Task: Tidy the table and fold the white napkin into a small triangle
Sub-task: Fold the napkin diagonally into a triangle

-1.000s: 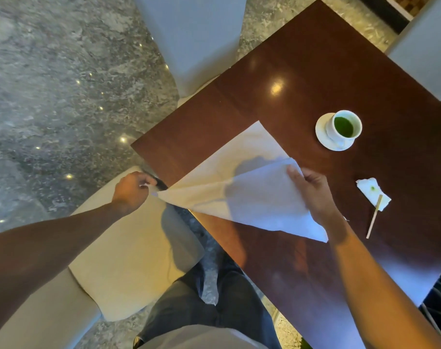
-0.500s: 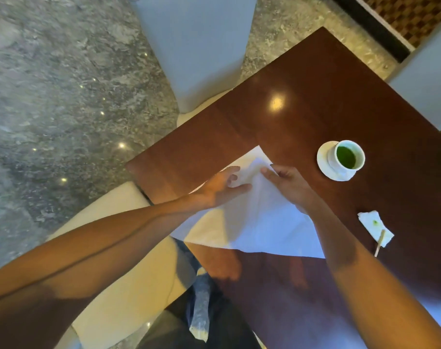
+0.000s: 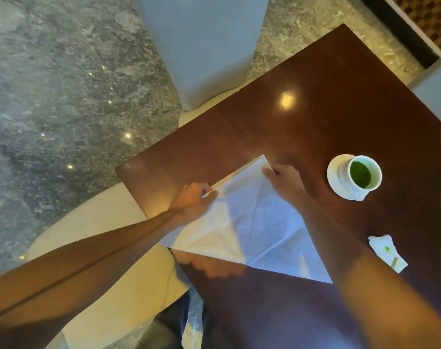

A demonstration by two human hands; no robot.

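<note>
Both hands shifted apart since 0.5 s ago | table point(image 3: 315, 117): dark wood | white napkin point(image 3: 259, 222): folded flat, centre, overhanging edge at 8 o'clock | left hand point(image 3: 191, 202): fingers pinching napkin edge | right hand point(image 3: 287, 182): fingers pinching top corner, 12 o'clock | cup point(image 3: 363, 176): on saucer, 3 o'clock | crumpled tissue point(image 3: 385, 250): 4 o'clock.

A dark polished wooden table point(image 3: 302, 117) with a glossy top, a ceiling light reflected near its centre. A white napkin point(image 3: 259, 222) lies spread on it in a triangular shape, its lower left part reaching the table's edge. To the right stands a white cup point(image 3: 363, 176) of green liquid on a white saucer point(image 3: 334, 177). Nearer the right edge lies a small crumpled tissue point(image 3: 385, 249) marked with a green spot, a thin wooden stick point(image 3: 394, 261) resting on it.
</note>
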